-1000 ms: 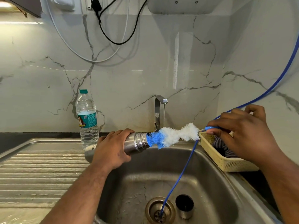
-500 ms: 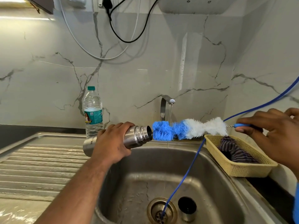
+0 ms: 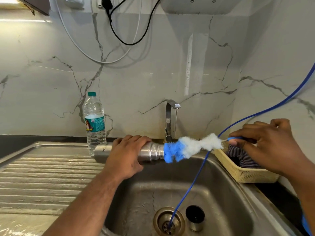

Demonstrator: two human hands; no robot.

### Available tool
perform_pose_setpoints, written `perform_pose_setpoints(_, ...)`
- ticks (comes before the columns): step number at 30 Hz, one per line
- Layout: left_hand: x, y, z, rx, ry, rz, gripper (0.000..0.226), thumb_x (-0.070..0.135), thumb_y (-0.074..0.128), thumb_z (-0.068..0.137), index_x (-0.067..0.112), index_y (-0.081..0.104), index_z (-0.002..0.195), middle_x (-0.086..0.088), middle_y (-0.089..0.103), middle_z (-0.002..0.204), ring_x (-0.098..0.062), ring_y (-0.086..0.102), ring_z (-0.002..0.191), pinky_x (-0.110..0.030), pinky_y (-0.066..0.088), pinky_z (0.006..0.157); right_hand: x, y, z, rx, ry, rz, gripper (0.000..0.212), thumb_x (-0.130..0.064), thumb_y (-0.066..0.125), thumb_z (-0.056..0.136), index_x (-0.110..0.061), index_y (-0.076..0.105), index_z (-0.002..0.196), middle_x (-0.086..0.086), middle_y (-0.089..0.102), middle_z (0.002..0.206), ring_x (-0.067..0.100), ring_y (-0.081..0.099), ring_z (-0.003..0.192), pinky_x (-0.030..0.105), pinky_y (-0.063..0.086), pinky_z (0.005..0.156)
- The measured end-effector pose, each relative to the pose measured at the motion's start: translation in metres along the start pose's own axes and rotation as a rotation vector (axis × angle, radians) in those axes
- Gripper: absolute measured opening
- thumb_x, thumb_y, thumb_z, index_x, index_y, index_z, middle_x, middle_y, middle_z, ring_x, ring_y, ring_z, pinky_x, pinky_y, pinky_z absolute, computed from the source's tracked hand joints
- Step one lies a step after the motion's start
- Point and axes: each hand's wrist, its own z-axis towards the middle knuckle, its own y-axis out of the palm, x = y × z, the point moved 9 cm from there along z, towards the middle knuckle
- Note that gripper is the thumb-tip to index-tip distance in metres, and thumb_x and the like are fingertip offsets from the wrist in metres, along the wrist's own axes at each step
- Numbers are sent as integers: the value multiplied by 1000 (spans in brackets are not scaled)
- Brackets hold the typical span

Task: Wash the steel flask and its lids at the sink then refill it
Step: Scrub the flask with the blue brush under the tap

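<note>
Everything is seen through one wide-angle camera worn on the head, directed forward and downward. The stainless-steel sink basin point(image 3: 221, 193) is viewed closely from above its front edge, and the grey-veined white marble backsplash point(image 3: 153, 74) is faced squarely beyond.

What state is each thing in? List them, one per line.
steel flask, uncapped, held level by the left hand.
bottle brush, blue tip at flask mouth, handle pinched by the right hand.
tap, running thinly.
water bottle, upright, capped.
steel lid, upright in the sink, open side up.
</note>
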Motion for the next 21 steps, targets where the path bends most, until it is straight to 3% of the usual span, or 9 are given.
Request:
perform_pose_setpoints(5,16,4,3,5,0,-63,82,34,86,65,40,46,136,17,57,126,-5,48,110,-38,38,107,-9,21,2,-98,68,7,27,-61,49,89,-49,73,92,-28,66,81,-1,58,78,36,29,86)
perform_pose_setpoints(8,20,6,1,21,20,-11,83,34,87,67,38,46,139,15,56,130,-9,49,117,-39,34,110,-28,26,1,-90,19,-5,19,-57,59,91,-46,75,92,-24,69,80,-1,53,67,35,36,81)
perform_pose_setpoints(11,21,7,1,29,-2,-24,83,35,87,67,36,46,139,14,56,130,-10,49,118,-38,34,110,-38,25,0,-18,-33,-45,22,-56,58,90,-43,76,85,-21,68,74,9,53,58,36,45,73)
perform_pose_setpoints(16,26,7,0,75,-2,-24,83,33,88,65,34,48,137,12,58,128,-11,50,116,-39,36,109,-50,20,0,14,-67,-75,26,-57,57,91,-41,76,85,-19,71,76,12,56,58,29,40,63)
perform_pose_setpoints(18,41,11,-1,66,42,-17,85,35,89,65,36,46,139,13,56,132,-10,49,121,-36,33,111,-63,36,-2,-113,-83,-60,29,-60,52,96,-41,74,95,-18,72,86,10,60,70,25,37,59)
perform_pose_setpoints(21,75,16,-2,68,171,18,87,38,87,65,38,43,141,16,54,134,-6,47,121,-33,31,111,-79,69,-7,-329,-122,-68,37,-61,41,101,-35,66,107,-12,67,90,12,61,82,29,45,63)
